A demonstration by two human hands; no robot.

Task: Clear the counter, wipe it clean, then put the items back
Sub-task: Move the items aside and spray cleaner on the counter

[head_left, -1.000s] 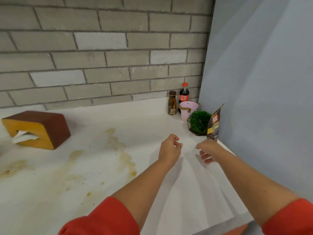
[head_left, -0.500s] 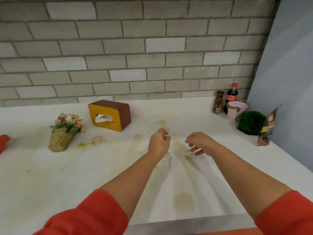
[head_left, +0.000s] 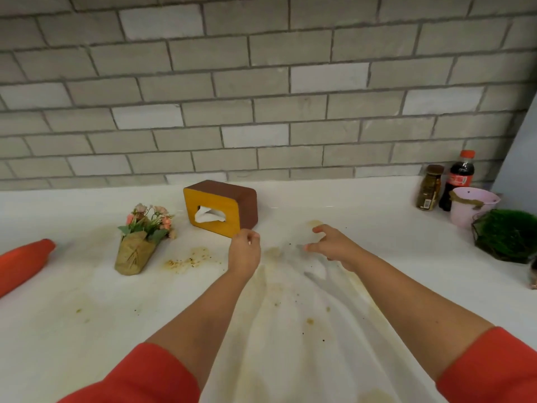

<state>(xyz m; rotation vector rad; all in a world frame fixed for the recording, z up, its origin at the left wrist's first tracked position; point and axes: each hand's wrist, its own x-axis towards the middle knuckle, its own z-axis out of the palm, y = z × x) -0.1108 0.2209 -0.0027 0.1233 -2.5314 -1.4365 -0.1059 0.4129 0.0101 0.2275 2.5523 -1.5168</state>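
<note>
Closest to me, two red sleeves (head_left: 145, 376) give way to bare forearms stretched out over the white counter top (head_left: 87, 330), which is smeared with brownish stains and dark crumbs (head_left: 186, 258) under and around both hands. The left hand (head_left: 245, 253) hovers with its fingers curled in and the thumb drawn against the fingertips; I see nothing held in it. The right hand (head_left: 337, 247) is loose, thumb and fingers spread apart and gently bent, also holding nothing. Just beyond the left fingertips stands a rectangular wooden tissue box with a yellow face and reddish-brown body (head_left: 232, 205), a white tissue poking from its slot. Left of those fingers sits a small bunch of pink flowers in a tan wrapped pot (head_left: 139, 242), and well beyond it, a red rounded object at the frame's edge (head_left: 23, 264). Far to the right of the right fingers are a green mossy plant in a dark wire-framed holder (head_left: 507, 235), a pale pink cup (head_left: 470, 207), a brown glass jar (head_left: 429, 189) and a red-capped dark cola bottle (head_left: 460, 177). Behind everything runs a grey brick wall (head_left: 261, 97).
</note>
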